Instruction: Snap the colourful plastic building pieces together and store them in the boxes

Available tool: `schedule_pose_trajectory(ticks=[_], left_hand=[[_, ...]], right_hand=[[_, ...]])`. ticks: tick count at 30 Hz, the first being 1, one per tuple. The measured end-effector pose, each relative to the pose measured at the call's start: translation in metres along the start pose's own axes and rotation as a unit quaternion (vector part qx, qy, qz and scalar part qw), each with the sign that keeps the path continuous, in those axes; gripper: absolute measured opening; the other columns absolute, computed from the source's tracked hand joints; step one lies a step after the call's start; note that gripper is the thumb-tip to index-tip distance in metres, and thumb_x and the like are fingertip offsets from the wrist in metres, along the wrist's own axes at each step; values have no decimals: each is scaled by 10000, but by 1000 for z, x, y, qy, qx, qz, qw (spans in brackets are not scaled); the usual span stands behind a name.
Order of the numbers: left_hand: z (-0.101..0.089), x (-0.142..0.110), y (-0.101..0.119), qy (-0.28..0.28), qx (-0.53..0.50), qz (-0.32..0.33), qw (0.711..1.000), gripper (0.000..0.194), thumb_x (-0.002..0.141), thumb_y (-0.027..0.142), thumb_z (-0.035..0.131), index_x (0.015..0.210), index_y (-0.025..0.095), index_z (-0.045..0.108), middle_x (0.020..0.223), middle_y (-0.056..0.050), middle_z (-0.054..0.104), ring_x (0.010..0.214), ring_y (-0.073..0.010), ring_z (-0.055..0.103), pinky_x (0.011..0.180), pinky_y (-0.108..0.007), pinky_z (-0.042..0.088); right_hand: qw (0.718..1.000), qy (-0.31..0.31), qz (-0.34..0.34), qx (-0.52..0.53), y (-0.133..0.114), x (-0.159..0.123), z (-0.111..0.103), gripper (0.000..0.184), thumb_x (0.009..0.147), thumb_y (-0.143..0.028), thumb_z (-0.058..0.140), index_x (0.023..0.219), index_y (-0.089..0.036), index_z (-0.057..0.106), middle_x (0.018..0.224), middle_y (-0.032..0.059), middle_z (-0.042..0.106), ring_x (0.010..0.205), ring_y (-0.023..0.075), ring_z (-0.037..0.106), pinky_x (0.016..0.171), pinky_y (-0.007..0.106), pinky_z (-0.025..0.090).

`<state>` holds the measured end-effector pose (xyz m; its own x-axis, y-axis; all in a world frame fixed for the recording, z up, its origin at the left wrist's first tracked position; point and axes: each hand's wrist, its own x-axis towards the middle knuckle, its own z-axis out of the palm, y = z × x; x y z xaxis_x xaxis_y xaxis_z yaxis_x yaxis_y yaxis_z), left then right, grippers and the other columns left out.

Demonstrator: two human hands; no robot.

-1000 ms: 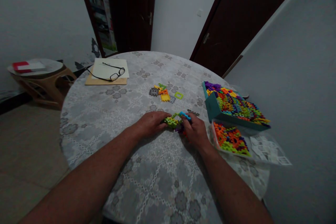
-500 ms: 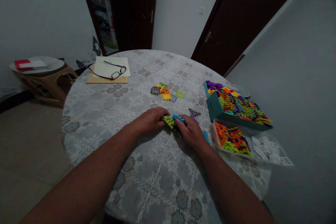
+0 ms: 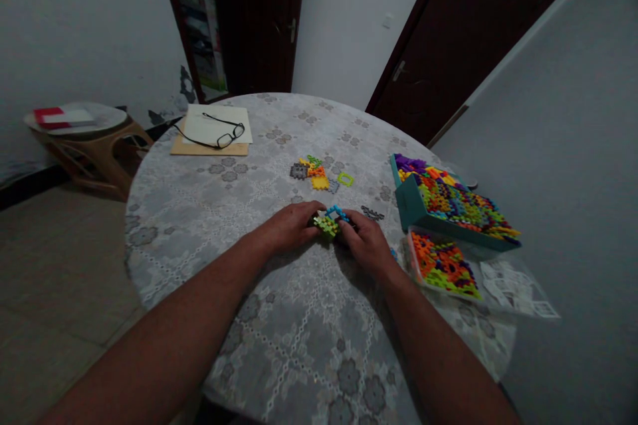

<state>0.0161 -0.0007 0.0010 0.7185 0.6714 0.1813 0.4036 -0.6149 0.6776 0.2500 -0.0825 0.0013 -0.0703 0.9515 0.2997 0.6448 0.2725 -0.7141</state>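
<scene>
My left hand (image 3: 298,224) is closed on a small green assembly of interlocking plastic pieces (image 3: 326,226), low over the table. A blue open-framed interlocking piece (image 3: 337,212) stands up at the back of the green part, and my right hand (image 3: 365,239) pinches it. Whether blue and green are joined, I cannot tell. Just beyond the right hand lies a dark grey piece (image 3: 371,213). Further back is a loose cluster with a grey square piece (image 3: 299,171), a yellow piece (image 3: 319,183) and a lime square frame (image 3: 345,179).
At the right, a teal box (image 3: 413,202) full of colourful pieces stands behind a clear tub (image 3: 416,265) of orange and green ones. White frames (image 3: 513,285) lie beside it. Glasses (image 3: 225,140) rest on paper (image 3: 199,121) at the far left of the round table (image 3: 279,345).
The blue piece has turned from lying flatter to standing up as an open frame against the green part. Both hands stay close together; the view has shifted slightly.
</scene>
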Motion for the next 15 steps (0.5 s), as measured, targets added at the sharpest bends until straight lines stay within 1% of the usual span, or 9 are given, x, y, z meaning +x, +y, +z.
schedule_pose_trajectory(ticks=[2,3,5,7,9,11,13,15], left_hand=[[0,-1,1,-5,-5,-24,1000,593,971,254,727,1548,245,585,1189,-95,803,1055,-259,741,935,-371,534],[-1,-1,2,-9,-3,-32,999,642,972,259,728,1589,244,549,1169,-93,807,1038,-260,742,928,-372,533],[-2,-2,3,-20,0,-28,999,645,971,263,728,1591,257,548,1183,-87,806,1055,-260,736,945,-375,526],[-3,-2,3,-31,3,-13,999,516,970,258,723,1478,275,632,1223,-77,794,1091,-254,722,968,-370,516],[-4,-1,4,-40,18,-8,999,322,971,264,716,1293,268,701,1203,-67,777,1085,-247,703,960,-365,506],[-6,-1,6,-40,42,-11,998,179,979,304,720,1149,250,708,1158,-70,749,1062,-247,677,934,-363,496],[-8,0,8,-39,61,-15,997,160,974,352,742,1077,240,692,1137,-74,722,1059,-252,653,917,-363,482],[-10,1,11,-47,66,-20,996,173,970,372,754,1050,239,678,1114,-69,714,1051,-252,641,899,-358,468]], right_hand=[[1000,-13,-3,6,2,-2,-3,338,1092,-322,547,1301,-253,803,1244,106,823,1125,292,762,1028,444,563],[1000,-24,-11,7,3,-2,-3,358,1097,-314,529,1316,-263,807,1247,101,824,1125,290,764,1030,446,568],[998,-49,-38,3,4,-2,-3,396,1097,-289,502,1355,-281,803,1258,92,822,1138,282,761,1043,445,572],[995,-66,-68,-9,4,-2,-1,425,1088,-266,493,1391,-286,792,1271,92,820,1157,276,754,1062,446,573],[994,-72,-84,-22,5,-2,1,443,1083,-258,492,1424,-280,775,1309,101,812,1199,277,743,1094,455,566],[994,-62,-79,-31,6,-2,0,458,1084,-264,494,1467,-266,745,1361,114,797,1252,277,731,1126,463,557],[997,-40,-59,-42,8,-4,-7,474,1078,-263,503,1501,-247,714,1369,126,791,1261,275,730,1133,466,558],[996,-16,-44,-74,11,-8,-17,462,1058,-258,534,1483,-234,715,1348,135,793,1254,285,728,1137,483,553]])
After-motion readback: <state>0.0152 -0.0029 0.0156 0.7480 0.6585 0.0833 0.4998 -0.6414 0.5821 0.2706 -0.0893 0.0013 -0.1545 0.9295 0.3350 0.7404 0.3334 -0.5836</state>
